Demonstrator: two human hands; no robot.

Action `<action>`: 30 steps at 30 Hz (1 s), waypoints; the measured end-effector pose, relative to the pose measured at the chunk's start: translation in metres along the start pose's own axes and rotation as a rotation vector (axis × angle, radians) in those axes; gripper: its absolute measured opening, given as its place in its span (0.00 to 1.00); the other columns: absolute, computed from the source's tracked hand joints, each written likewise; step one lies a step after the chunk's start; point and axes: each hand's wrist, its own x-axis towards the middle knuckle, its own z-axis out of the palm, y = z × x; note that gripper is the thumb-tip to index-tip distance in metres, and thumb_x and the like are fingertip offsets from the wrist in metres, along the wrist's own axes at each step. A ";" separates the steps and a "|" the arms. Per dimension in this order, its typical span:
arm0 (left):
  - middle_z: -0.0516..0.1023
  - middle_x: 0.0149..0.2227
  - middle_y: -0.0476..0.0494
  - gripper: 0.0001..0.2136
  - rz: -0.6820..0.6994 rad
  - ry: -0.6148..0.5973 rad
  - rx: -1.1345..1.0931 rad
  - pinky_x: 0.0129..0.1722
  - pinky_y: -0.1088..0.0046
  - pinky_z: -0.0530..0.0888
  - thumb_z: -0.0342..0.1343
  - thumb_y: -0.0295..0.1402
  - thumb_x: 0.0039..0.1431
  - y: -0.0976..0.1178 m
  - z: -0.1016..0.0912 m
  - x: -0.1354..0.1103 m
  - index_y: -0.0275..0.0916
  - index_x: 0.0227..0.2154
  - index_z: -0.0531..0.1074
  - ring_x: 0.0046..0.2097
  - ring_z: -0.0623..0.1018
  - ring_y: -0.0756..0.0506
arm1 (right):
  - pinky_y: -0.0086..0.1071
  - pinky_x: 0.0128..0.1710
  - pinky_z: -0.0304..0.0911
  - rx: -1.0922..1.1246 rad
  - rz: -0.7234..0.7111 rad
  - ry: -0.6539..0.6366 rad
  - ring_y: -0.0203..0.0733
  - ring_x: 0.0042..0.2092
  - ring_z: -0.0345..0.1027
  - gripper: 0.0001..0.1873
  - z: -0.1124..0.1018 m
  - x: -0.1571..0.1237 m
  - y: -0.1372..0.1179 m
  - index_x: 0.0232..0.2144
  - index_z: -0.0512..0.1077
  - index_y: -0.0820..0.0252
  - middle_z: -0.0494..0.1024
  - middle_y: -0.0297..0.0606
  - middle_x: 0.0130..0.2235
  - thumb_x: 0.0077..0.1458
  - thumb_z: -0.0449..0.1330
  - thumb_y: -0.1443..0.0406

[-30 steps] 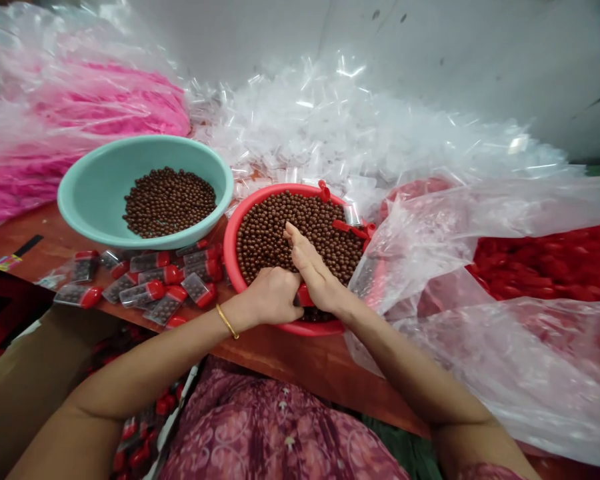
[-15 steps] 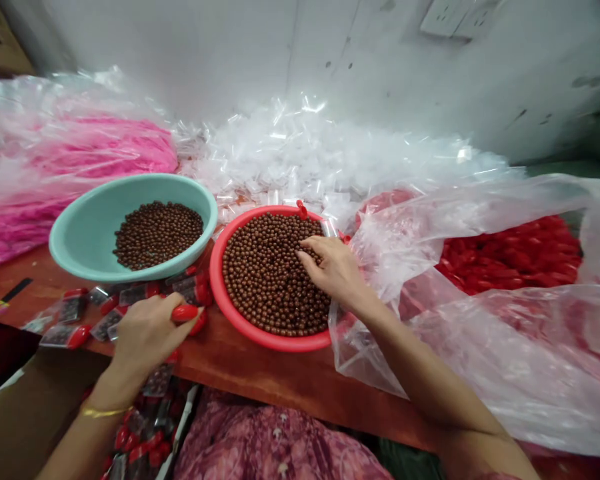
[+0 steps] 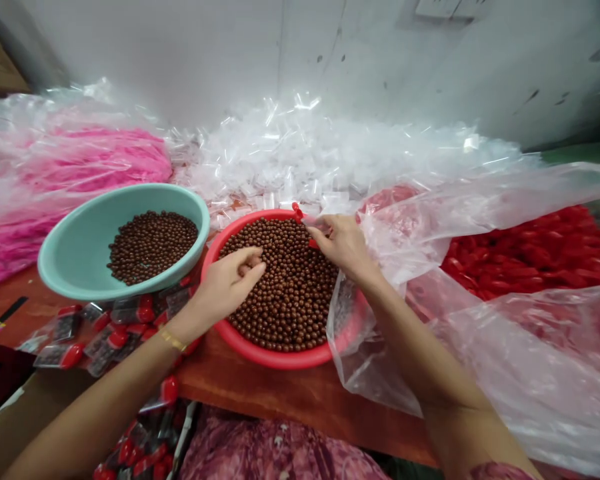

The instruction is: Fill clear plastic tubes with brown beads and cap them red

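Observation:
My left hand (image 3: 235, 280) is over the left side of a red basin (image 3: 275, 360) filled with small round brown balls (image 3: 285, 293). Its fingers are curled, with a small gap between thumb and forefinger and nothing visible between them. At the basin's far right rim, my right hand (image 3: 345, 247) pinches a small clear plastic container (image 3: 314, 223), partly hidden by the fingers. A bit of red shows just under those fingertips. One red cap (image 3: 297, 211) sits on the far rim.
A teal basin (image 3: 75, 250) with more brown balls stands left. Filled, red-capped containers (image 3: 107, 343) lie before it, and more fill a box (image 3: 140, 443) below the table edge. Clear containers (image 3: 290, 167) are heaped behind; bagged pink pieces (image 3: 100, 157) and red caps (image 3: 530, 253) flank them.
My left hand has moved right from the red-capped containers to above the red basin, and no red cap shows in it now. My right hand has risen slightly to the clear container.

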 end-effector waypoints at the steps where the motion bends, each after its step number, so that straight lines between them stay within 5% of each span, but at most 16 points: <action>1: 0.76 0.43 0.41 0.19 -0.030 -0.037 -0.139 0.38 0.72 0.73 0.49 0.43 0.57 0.002 0.014 0.013 0.36 0.47 0.69 0.38 0.76 0.47 | 0.38 0.42 0.62 0.120 -0.063 -0.004 0.46 0.39 0.69 0.14 0.003 -0.008 -0.008 0.35 0.75 0.62 0.77 0.44 0.34 0.57 0.54 0.60; 5: 0.76 0.39 0.43 0.18 -0.130 -0.081 -0.590 0.33 0.75 0.73 0.52 0.43 0.56 -0.004 0.051 0.037 0.36 0.45 0.69 0.32 0.75 0.51 | 0.36 0.43 0.64 0.317 -0.225 -0.084 0.43 0.40 0.68 0.18 0.017 -0.042 -0.037 0.44 0.71 0.65 0.75 0.46 0.39 0.60 0.44 0.65; 8: 0.75 0.32 0.45 0.16 -0.186 -0.033 -0.544 0.27 0.78 0.71 0.53 0.41 0.55 -0.014 0.051 0.036 0.33 0.41 0.69 0.26 0.72 0.53 | 0.39 0.43 0.63 0.169 -0.258 -0.143 0.46 0.40 0.66 0.19 0.014 -0.051 -0.035 0.47 0.69 0.65 0.75 0.48 0.41 0.59 0.45 0.67; 12: 0.76 0.32 0.44 0.10 -0.004 -0.051 0.116 0.33 0.74 0.73 0.52 0.34 0.55 -0.023 0.023 0.032 0.34 0.38 0.71 0.33 0.76 0.48 | 0.44 0.44 0.58 -0.209 -0.095 -0.055 0.53 0.45 0.63 0.17 -0.009 -0.038 -0.005 0.47 0.70 0.66 0.72 0.52 0.46 0.57 0.51 0.64; 15: 0.78 0.36 0.36 0.08 0.116 -0.223 0.790 0.42 0.67 0.73 0.48 0.27 0.56 -0.017 0.006 0.035 0.33 0.32 0.73 0.41 0.77 0.42 | 0.44 0.44 0.54 -0.378 -0.051 -0.139 0.55 0.46 0.62 0.15 -0.014 -0.029 0.014 0.40 0.73 0.65 0.74 0.51 0.44 0.58 0.52 0.61; 19: 0.78 0.34 0.33 0.13 0.168 -0.460 1.089 0.41 0.68 0.73 0.43 0.21 0.56 -0.004 0.020 0.046 0.31 0.32 0.74 0.41 0.78 0.41 | 0.41 0.43 0.53 -0.384 -0.065 -0.140 0.51 0.43 0.64 0.11 -0.001 -0.031 0.018 0.35 0.72 0.64 0.76 0.49 0.39 0.58 0.51 0.64; 25: 0.79 0.34 0.36 0.09 0.142 -0.439 0.817 0.40 0.67 0.73 0.49 0.21 0.50 -0.016 0.064 0.067 0.33 0.32 0.74 0.40 0.78 0.40 | 0.37 0.41 0.57 -0.006 -0.086 0.082 0.44 0.36 0.67 0.08 0.011 -0.038 0.020 0.36 0.69 0.62 0.77 0.43 0.34 0.55 0.52 0.66; 30: 0.77 0.33 0.45 0.06 -0.037 -0.436 -0.116 0.41 0.71 0.71 0.56 0.25 0.47 -0.021 0.053 0.070 0.33 0.31 0.70 0.37 0.76 0.48 | 0.34 0.37 0.63 0.549 0.015 0.125 0.39 0.34 0.69 0.10 0.008 -0.045 0.017 0.41 0.67 0.58 0.76 0.37 0.35 0.56 0.52 0.62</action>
